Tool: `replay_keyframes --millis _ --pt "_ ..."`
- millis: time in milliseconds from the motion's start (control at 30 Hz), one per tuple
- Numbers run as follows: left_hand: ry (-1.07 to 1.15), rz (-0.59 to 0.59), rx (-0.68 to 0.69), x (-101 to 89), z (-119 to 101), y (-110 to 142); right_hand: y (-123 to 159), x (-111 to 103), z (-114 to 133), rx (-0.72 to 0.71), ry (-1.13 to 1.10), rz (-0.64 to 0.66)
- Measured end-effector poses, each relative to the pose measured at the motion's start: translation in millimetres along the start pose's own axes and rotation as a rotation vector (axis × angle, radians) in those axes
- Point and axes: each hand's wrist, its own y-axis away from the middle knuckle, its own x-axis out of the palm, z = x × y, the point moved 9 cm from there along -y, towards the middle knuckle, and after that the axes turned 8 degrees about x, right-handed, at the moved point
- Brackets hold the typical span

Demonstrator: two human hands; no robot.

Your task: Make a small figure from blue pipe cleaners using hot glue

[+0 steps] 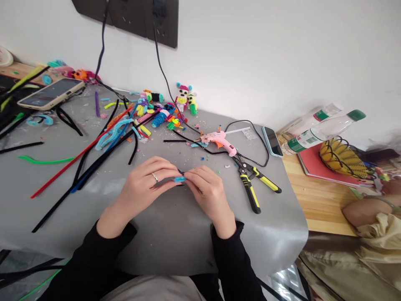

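My left hand and my right hand meet over the grey table cover, fingers pinched together. Between the fingertips shows a small piece of blue pipe cleaner, with a bit of black beside it. The fingers hide most of this piece, so its full shape cannot be made out. A ring sits on a finger of my left hand. Beyond the hands lies a pink glue gun with a white glue stick in its back. Pliers with black and yellow handles rest right of my right hand, their handles apart.
Loose pipe cleaners in black, red, green and blue spread at left. Small pipe cleaner figures stand near the wall. Phones lie on both sides. Plastic bottles lie at right, beside another person's arm. Black cords hang down the wall.
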Motion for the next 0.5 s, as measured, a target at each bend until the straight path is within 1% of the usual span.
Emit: replay_keyframes --millis 133,200,267,400,500 --pt "-0.074 -0.016 0.021 4.4 5.4 -6.9 -12.4 -4.1 -5.9 0.003 0.04 0.048" --pt "-0.089 -0.012 0.017 4.8 10.1 -14.3 -21.7 -6.7 -10.7 0.016 0.046 0.086" --pt "-0.1 -0.019 0.01 2.5 15.2 -24.9 -33.1 -12.6 -14.6 0.011 0.046 0.096" --pt "-0.11 -0.017 -0.042 0.0 33.4 -54.2 -60.3 -30.9 -22.8 -0.047 0.027 0.027" --pt "-0.099 -0.007 -0.061 4.7 56.4 -79.1 -80.3 -40.1 -41.9 -0.018 0.001 -0.073"
